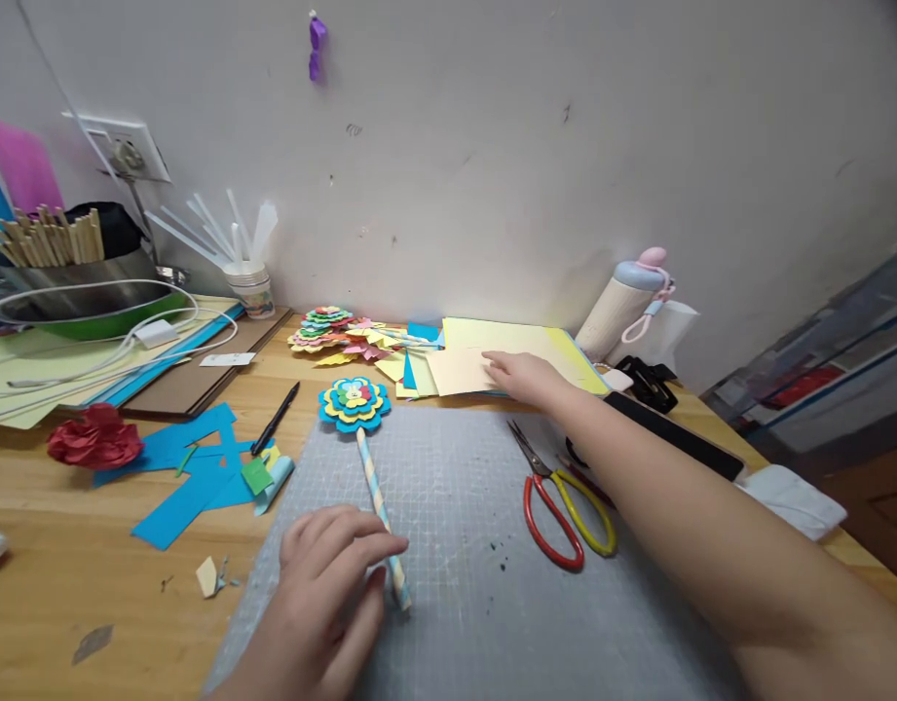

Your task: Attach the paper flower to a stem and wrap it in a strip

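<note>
A layered paper flower (355, 393) in blue, yellow and red lies on the grey cutting mat (455, 545). Its stem is a striped paper straw (376, 492) slanting towards me. My left hand (338, 574) rests beside the straw's lower part, fingers loosely stretched, with the index fingertip over it. Whether that fingertip touches the straw is hard to see. Farther off, my right hand (525, 376) lies with extended fingers on a peach sheet of paper (459, 370), at the front of a paper stack (521, 336). Scissors (554, 497) with red and yellow handles lie partly spread below my right forearm.
Blue paper scraps (192, 477), a black pen (276, 419) and crumpled red paper (95, 436) lie left of the mat. More paper flowers (327, 331) sit near the wall. A cup of white sticks (249, 287) stands behind; a bottle (616, 307) and a phone (674, 435) are at right.
</note>
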Action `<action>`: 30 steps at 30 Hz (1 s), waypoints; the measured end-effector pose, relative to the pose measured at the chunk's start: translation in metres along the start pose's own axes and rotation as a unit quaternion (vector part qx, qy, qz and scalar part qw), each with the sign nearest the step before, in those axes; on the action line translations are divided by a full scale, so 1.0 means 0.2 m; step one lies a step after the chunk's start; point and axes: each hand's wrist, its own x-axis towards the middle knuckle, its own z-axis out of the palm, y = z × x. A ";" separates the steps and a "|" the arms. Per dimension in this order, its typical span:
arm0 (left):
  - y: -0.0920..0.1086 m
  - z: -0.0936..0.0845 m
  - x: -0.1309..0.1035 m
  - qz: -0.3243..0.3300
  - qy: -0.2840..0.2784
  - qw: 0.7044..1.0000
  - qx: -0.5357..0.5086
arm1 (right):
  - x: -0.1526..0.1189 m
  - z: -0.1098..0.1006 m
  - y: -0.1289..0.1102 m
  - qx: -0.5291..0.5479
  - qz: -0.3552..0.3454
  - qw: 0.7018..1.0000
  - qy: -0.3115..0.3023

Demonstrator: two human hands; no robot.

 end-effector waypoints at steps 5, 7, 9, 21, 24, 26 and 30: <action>0.02 -0.01 0.01 0.017 -0.010 1.000 -0.013 | -0.01 0.00 0.01 -0.018 -0.045 0.999 -0.004; 0.03 -0.01 0.01 0.021 -0.008 1.000 -0.012 | 0.00 0.01 0.01 -0.018 -0.051 0.999 0.000; 0.03 -0.03 0.01 0.024 -0.006 1.000 -0.014 | 0.01 0.01 0.04 -0.008 -0.046 0.999 0.005; 0.04 -0.03 0.01 0.057 -0.022 0.998 -0.022 | 0.09 0.02 0.24 0.022 -0.035 0.992 0.115; 0.03 -0.03 0.01 0.063 -0.024 0.998 -0.019 | 0.12 0.05 0.21 0.022 -0.090 0.994 0.051; 0.03 -0.03 0.01 0.065 -0.024 0.997 -0.016 | 0.12 0.07 0.19 0.021 -0.121 0.992 0.009; 0.03 -0.03 0.01 0.068 -0.027 0.997 -0.015 | 0.10 0.06 0.16 0.026 -0.142 0.989 -0.029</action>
